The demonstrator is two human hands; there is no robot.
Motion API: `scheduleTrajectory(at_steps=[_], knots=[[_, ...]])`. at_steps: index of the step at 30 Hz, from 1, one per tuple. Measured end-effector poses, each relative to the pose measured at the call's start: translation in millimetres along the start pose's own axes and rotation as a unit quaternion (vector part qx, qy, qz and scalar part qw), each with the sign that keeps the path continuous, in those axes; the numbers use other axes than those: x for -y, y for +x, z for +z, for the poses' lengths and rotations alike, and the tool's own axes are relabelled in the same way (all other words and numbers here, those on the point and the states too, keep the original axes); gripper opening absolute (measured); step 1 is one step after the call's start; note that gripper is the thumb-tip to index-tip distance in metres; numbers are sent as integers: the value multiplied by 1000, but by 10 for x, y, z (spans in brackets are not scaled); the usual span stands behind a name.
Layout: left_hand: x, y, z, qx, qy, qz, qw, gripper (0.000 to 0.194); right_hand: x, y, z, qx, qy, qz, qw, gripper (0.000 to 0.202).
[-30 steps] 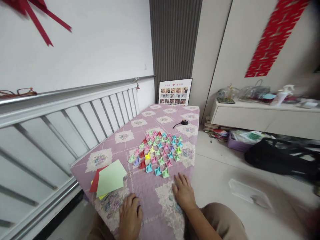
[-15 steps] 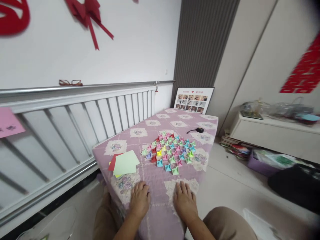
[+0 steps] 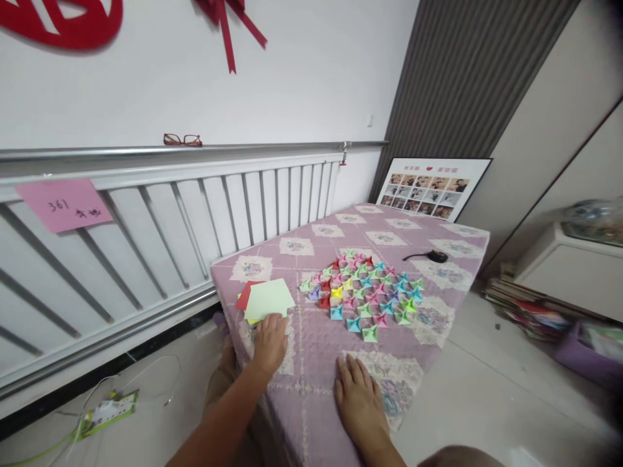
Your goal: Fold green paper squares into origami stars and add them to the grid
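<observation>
On the table [image 3: 316, 353], paper sheets [image 3: 270, 297] lie left of paper stars [image 3: 360, 294], a tape measure [image 3: 438, 256] behind.

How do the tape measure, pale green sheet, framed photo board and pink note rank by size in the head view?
Largest to smallest, as seen:
1. framed photo board
2. pink note
3. pale green sheet
4. tape measure

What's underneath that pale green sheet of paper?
Red paper and yellow paper peek out beneath the pale green sheet; the rest is covered, so I can't count the sheets.
</observation>
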State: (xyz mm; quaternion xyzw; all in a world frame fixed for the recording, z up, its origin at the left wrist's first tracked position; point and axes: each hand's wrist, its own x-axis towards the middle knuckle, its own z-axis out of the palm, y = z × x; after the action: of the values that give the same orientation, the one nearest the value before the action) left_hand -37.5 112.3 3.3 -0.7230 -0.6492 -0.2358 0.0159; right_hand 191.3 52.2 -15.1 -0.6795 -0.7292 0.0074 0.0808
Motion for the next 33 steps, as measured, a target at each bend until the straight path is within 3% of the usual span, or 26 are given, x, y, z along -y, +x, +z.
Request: scheduleTrajectory(at_steps=[4,9,19,25,33], knots=[[238,258,-43,35,83,-13,996,53,-6,-4,-33,0,0,-5,1000,49],[356,401,16,61,106,-14,992,48,-20,-8,-38,-7,10,-9,1000,48],[466,348,-12,68,95,-7,993,34,-63,-6,16,-24,23,-26,999,47],[564,327,-19,100,85,3,991,28,-70,-11,18,-25,23,-29,999,46],[598,431,1,115,78,-40,989,20,-69,-24,7,-25,27,-31,999,45]])
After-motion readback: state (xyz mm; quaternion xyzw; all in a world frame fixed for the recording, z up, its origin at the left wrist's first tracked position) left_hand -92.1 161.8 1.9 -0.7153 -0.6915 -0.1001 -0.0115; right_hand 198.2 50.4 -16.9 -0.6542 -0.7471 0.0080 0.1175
